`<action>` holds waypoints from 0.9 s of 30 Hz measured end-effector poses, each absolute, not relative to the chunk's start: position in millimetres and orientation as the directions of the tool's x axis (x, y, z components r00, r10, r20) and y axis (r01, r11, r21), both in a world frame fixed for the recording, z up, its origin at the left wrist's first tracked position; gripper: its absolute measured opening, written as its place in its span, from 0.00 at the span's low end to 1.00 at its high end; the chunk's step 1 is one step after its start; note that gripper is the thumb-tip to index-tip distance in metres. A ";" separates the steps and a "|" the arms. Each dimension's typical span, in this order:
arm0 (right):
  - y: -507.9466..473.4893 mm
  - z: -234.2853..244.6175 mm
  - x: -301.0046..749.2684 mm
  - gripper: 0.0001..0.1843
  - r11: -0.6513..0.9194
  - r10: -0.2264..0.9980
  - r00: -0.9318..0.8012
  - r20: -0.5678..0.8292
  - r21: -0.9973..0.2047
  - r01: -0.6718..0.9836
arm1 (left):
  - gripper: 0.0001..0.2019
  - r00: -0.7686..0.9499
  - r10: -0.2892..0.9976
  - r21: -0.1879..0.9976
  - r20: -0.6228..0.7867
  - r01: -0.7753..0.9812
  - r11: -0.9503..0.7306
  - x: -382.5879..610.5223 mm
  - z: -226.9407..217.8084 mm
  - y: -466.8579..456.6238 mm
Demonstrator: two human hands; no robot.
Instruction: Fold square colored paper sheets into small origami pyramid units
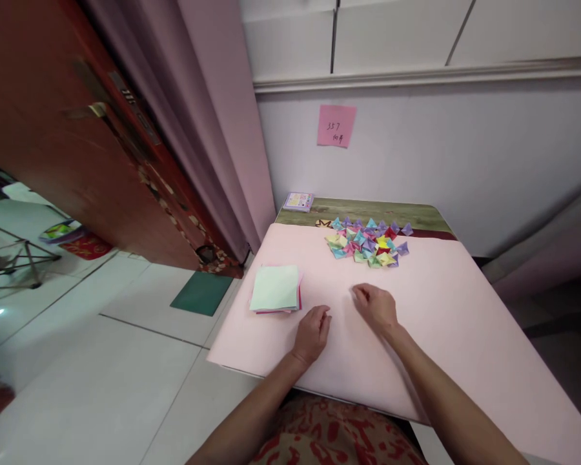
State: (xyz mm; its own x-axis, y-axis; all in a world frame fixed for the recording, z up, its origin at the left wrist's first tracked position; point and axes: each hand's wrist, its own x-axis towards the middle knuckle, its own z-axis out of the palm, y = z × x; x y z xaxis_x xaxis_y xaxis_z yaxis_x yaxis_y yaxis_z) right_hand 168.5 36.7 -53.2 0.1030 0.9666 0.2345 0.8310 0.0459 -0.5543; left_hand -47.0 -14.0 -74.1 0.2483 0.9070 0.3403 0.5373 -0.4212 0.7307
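My left hand (pixel 313 332) rests on the pink-covered table (pixel 445 336), just right of a stack of square coloured paper (pixel 275 288). Its fingers are curled in, and nothing shows in them. My right hand (pixel 376 307) lies a little farther forward and to the right, closed with its knuckles bent and no object visible in it. The two hands are apart. Beyond the right hand sits a cluster of small folded paper pieces (pixel 368 242) in purple, yellow, blue, green, pink and red. The top sheet of the stack is pale green, with pink edges beneath.
At the table's back left corner lies a small pile of printed cards (pixel 299 201). A pink note (pixel 336 126) is stuck on the wall behind. To the left are a purple curtain (pixel 213 97), a brown door (pixel 77 129) and a green mat (pixel 202 293) on the tiled floor.
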 end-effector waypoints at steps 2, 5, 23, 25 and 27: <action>13.2 -68.3 171.0 0.14 0.015 0.982 0.111 0.154 -0.645 0.764 | 0.11 0.281 0.879 0.682 0.384 0.555 -0.475 -44.3 -73.9 -16.6; -6.7 -81.4 175.9 0.17 -0.027 0.979 0.169 0.114 -0.751 0.659 | 0.11 0.321 0.825 0.600 0.465 0.570 -0.561 -41.6 -67.5 -20.1; -14.8 -88.1 173.7 0.17 -0.036 0.973 0.186 0.140 -0.699 0.714 | 0.17 -0.078 0.964 0.425 0.254 0.904 -0.038 -100.8 -30.8 1.1; -14.9 -88.6 173.5 0.18 -0.035 0.972 0.188 0.143 -0.699 0.715 | 0.15 -0.102 0.961 0.480 0.255 0.877 -0.034 -103.2 -31.6 2.1; -14.9 -88.9 173.3 0.18 -0.039 0.972 0.190 0.141 -0.696 0.717 | 0.14 -0.135 0.963 0.546 0.233 0.838 -0.015 -107.3 -31.5 5.2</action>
State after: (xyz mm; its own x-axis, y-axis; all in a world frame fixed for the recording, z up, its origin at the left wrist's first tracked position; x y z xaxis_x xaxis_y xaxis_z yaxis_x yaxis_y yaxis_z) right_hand 173.3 -14.9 -88.9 0.1902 0.9715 0.1412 0.7165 -0.0390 -0.6965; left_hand -107.3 5.2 -31.5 -0.1348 0.9631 0.2328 0.8377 -0.0147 0.5460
